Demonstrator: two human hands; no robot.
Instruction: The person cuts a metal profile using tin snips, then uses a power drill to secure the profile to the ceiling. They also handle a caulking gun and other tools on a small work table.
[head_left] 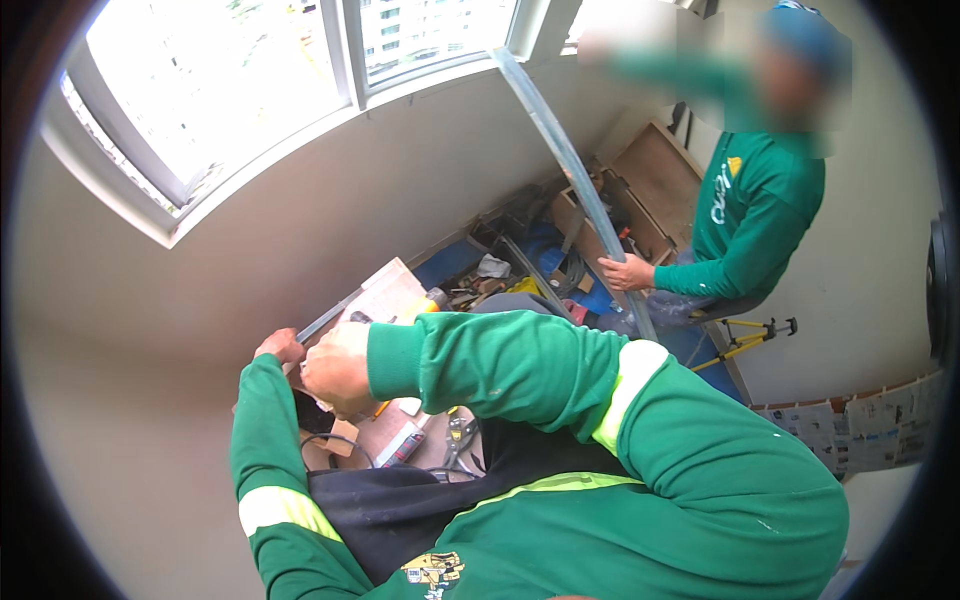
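Both hands up close to the pale wall under the window, sleeves green with pale reflective bands. Left hand (279, 346) closed around the near end of a long, thin grey metal strip (322, 322), knuckles toward the camera, fingers mostly hidden behind the fist. Right hand (337, 368) just beside it, curled into a fist (whether gripping the same strip or some small tool, cannot tell: the palm side faces away and the forearm covers whatever lies below). Only a short stretch of the strip visible, slanting up and right from the left hand toward a flat tan cardboard sheet (388, 293) on the floor; its far end lost against the clutter. Farther off, a long translucent bluish plastic tube (570, 170) bending from the window frame down to the floor, gripped low by a co-worker's hand (627, 272), that person in a green long-sleeved top (755, 215), face blurred, upper arm smeared out near the top edge. Between the two people, a jumble on the floor: blue sheeting, wood offcuts, an open wooden box (655, 185), hard to sort out singly. Yellow-legged tripod (745, 340) lying near the co-worker. Below the right forearm, a pair of metal pliers (459, 437) and a small tube-like item, partly covered by sleeve.
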